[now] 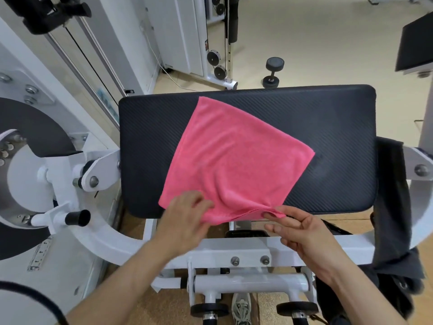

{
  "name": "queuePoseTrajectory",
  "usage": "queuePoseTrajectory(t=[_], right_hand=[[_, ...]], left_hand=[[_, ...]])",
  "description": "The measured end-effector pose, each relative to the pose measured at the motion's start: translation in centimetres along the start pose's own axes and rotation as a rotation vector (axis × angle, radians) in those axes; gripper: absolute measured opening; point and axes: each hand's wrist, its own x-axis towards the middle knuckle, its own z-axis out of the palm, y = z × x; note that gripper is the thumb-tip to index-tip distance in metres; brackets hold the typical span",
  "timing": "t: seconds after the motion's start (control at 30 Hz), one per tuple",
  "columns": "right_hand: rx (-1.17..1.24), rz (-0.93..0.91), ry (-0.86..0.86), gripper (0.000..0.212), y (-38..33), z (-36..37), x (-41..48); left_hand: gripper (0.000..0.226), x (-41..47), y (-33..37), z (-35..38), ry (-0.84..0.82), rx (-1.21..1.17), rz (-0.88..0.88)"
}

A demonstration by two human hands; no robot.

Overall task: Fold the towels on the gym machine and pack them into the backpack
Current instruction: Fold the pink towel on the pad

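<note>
Pink fuzzy towel lies diagonally on ribbed black pad.

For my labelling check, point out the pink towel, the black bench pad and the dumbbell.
pink towel (pixel 234 156): head view, middle of the cloth.
black bench pad (pixel 339 127): head view, bare right part.
dumbbell (pixel 274 63): head view, upper weight head.

Background gym gear
A black round-headed dumbbell is lying on the beige floor near a white pulley tower.
</note>
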Motion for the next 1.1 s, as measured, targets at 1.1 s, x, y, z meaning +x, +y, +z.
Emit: queuePoseTrajectory(t=[1.1], right_hand=[[-0.666,-0.507,0.607,0.012,-2.7,-1.5,8.5]], left_hand=[[0.018,13.9,-5.5,-7.5,-0.05,-0.128,-0.314]])
